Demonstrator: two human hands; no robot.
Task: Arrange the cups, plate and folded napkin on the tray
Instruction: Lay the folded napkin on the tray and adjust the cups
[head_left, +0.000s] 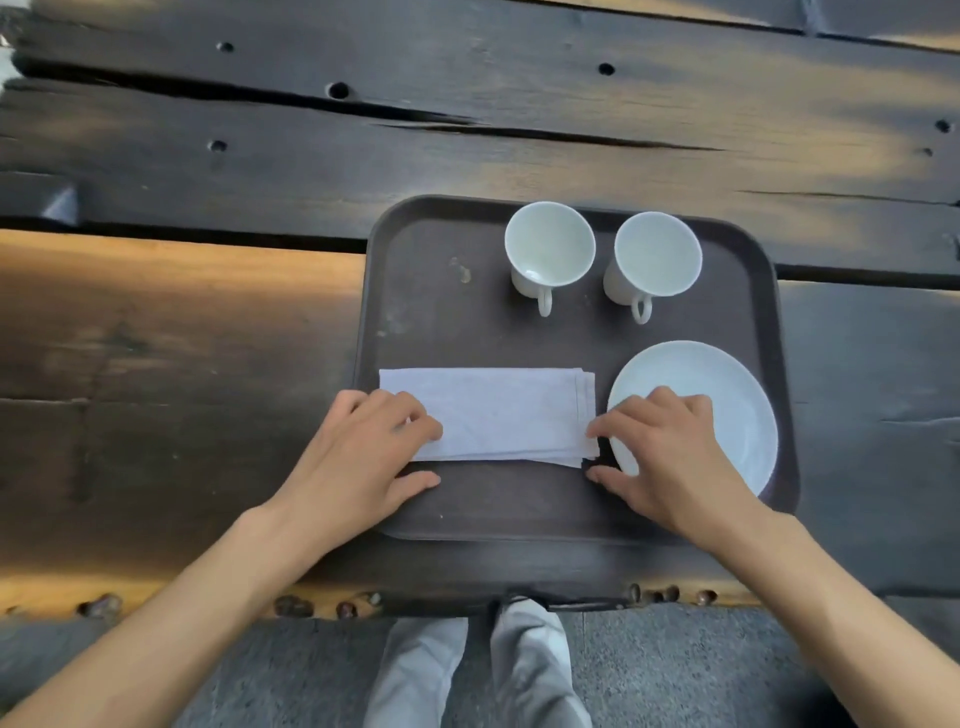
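touches a folded pale white cloth napkin (498, 415) at both short ends, one hand to each. lies flat with its long axis running left to right across the near half of a dark brown rounded-rectangle plastic tray (431, 312), just beside a round white ceramic plate (727, 395) in the near right corner, with a narrow dark gap showing between them. flanked evenly, so neither hand nearer.

comes in from the left with the left hand (363, 452), fingers loosely bent and resting on top of the napkin's left end, thumb spread apart on bare tray below the near edge. comes in from the right with the right hand (670, 457), index fingertip touching the near right corner, thumb apart on the tray, other fingers over the plate's left rim, touching or not, cannot tell. no plain pinch on either side.

shows stacked layers slightly stepped at the right end, faint creases, long edges roughly parallel to the tray's near rim.

beyond, finds a left white ceramic cup (549, 244) and a right white ceramic cup (657, 254), upright, empty, handles toward the person, set apart.

judged nearly done: likely only a small squaring nudge to make, minding the plate's edge.
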